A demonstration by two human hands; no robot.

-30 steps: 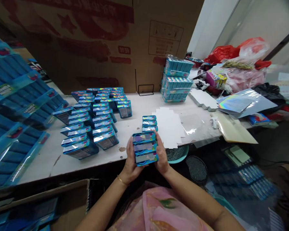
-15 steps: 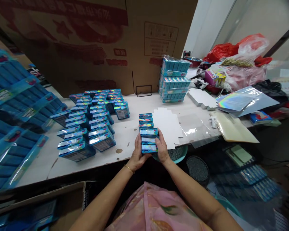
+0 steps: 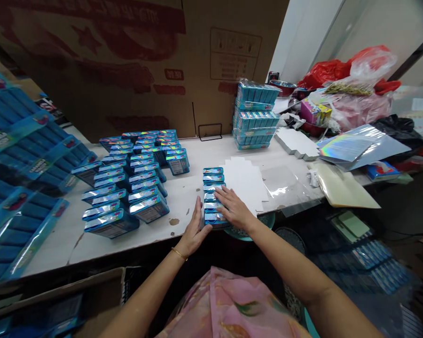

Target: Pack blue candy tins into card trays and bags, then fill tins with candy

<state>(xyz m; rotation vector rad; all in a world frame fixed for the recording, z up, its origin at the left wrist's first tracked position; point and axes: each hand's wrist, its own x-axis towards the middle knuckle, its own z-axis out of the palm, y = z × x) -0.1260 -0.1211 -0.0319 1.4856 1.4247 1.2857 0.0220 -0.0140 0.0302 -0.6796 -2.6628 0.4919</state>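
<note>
A row of several small blue boxes (image 3: 214,179) stands on the white table near its front edge. My right hand (image 3: 234,206) lies over the row from the right, fingers stretched out across the box tops. On the left side of the row is my left hand (image 3: 194,227), its fingers straight and its thumb apart, close beside the nearest boxes. Whether it touches them I cannot tell. Flat white die-cut cards (image 3: 245,180) lie to the right of the row, partly behind my right hand. More blue boxes (image 3: 148,202) stand in rows to the left.
Wrapped blue packs (image 3: 255,117) are stacked at the back, before a large cardboard carton (image 3: 134,61). Larger stacks of blue packs (image 3: 24,155) rise at the left. Clear film (image 3: 284,185), white cards (image 3: 296,143) and bags (image 3: 359,108) lie rightward. A teal basin (image 3: 268,220) sits below the edge.
The hands have let go of the nearest boxes, which now stand in line with the others. My right hand has moved up onto the tops; my left has shifted slightly left and opened.
</note>
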